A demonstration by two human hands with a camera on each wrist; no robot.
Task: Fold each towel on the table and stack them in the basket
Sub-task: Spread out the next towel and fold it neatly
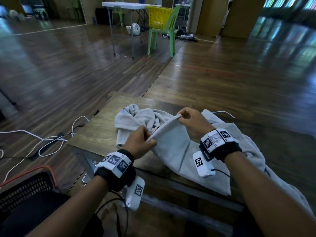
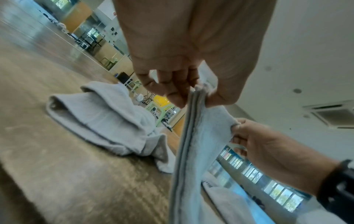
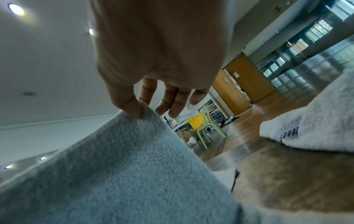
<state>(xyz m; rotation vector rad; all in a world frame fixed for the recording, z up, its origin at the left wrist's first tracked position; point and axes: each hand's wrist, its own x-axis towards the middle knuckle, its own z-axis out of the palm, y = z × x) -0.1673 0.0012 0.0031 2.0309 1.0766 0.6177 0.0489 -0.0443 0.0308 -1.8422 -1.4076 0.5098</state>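
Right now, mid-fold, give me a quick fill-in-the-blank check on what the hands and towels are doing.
1. Both hands pinch one edge of the grey ____ lifted above the wooden table.
2. The left hand grips the end nearer the person; the ____ hand grips the far end.
3. A crumpled towel lies on the table, to the ____ of the held one.

Missing words: towel; right; left
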